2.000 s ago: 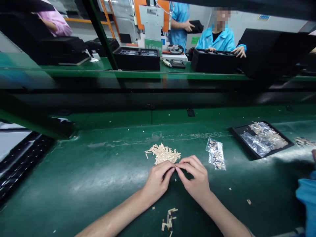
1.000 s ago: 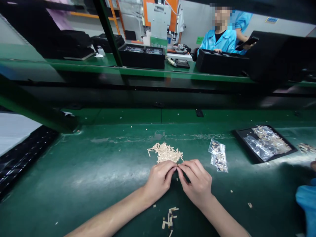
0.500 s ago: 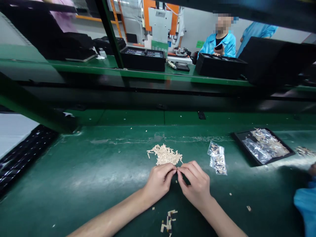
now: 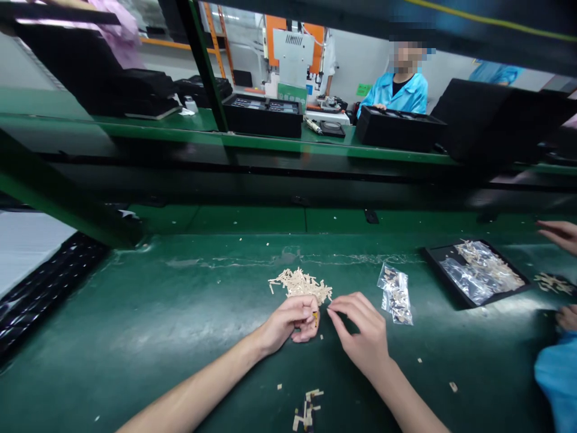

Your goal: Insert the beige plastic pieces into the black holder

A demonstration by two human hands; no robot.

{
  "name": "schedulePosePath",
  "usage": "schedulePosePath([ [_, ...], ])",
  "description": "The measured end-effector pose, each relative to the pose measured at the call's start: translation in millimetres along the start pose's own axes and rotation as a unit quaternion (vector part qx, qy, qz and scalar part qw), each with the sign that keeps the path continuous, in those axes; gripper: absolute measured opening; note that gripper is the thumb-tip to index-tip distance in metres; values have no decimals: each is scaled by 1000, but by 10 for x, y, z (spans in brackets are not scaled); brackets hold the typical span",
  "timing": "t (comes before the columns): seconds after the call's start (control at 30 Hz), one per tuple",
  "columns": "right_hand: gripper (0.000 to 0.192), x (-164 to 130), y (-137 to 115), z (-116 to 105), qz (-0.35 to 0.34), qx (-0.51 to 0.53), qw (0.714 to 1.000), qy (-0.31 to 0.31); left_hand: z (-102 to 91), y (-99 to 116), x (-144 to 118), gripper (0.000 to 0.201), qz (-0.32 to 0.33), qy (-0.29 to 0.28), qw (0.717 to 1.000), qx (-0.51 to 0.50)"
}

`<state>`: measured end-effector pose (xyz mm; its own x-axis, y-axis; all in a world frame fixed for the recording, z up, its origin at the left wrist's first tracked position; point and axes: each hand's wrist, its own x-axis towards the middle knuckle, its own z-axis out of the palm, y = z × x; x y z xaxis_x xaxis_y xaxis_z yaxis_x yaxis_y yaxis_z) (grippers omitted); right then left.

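My left hand (image 4: 286, 325) is closed, its fingers curled round a small amber strip (image 4: 315, 316) whose end shows at the fingertips. My right hand (image 4: 364, 329) sits just to the right with thumb and forefinger pinched together; whether a tiny piece is between them I cannot make out. A narrow gap separates the two hands. Right behind them lies a heap of small cream-coloured strips (image 4: 300, 281), partly covered by my left hand. Closer to me, between my forearms, is a small loose cluster of cream and dark strips (image 4: 308, 409).
To the right lie clear plastic bags of strips (image 4: 396, 294) and a black tray (image 4: 473, 302) holding more bags and strips. A co-worker's hand (image 4: 559, 233) and blue sleeve (image 4: 556, 376) are at the right edge. A green post (image 4: 67, 198) and black padded sheet (image 4: 49, 285) stand left.
My hands, whose fingertips met before, have drawn slightly apart. My left hand has turned and curled, showing the amber strip. A co-worker's hand has appeared at the right edge.
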<state>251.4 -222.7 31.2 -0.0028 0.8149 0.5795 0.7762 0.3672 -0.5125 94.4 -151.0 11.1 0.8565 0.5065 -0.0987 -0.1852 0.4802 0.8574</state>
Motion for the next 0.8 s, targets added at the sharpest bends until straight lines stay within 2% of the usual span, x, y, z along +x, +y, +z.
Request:
schedulePosePath([
  [0.13,12,-11,-121,-1,-43,52,998,-15,-6,11,0,23,-22,-27,999,-29],
  [0.27,16,-30,-159,-7,-69,62,995,-31,-19,-4,0,20,-32,-41,998,-37],
  [0.4,22,-48,-139,10,-81,61,994,-37,-34,-34,-9,18,-34,-51,997,-38],
  [0.8,17,-62,-132,-7,-91,45,993,-62,-49,-82,-2,17,-29,-64,997,-27],
])
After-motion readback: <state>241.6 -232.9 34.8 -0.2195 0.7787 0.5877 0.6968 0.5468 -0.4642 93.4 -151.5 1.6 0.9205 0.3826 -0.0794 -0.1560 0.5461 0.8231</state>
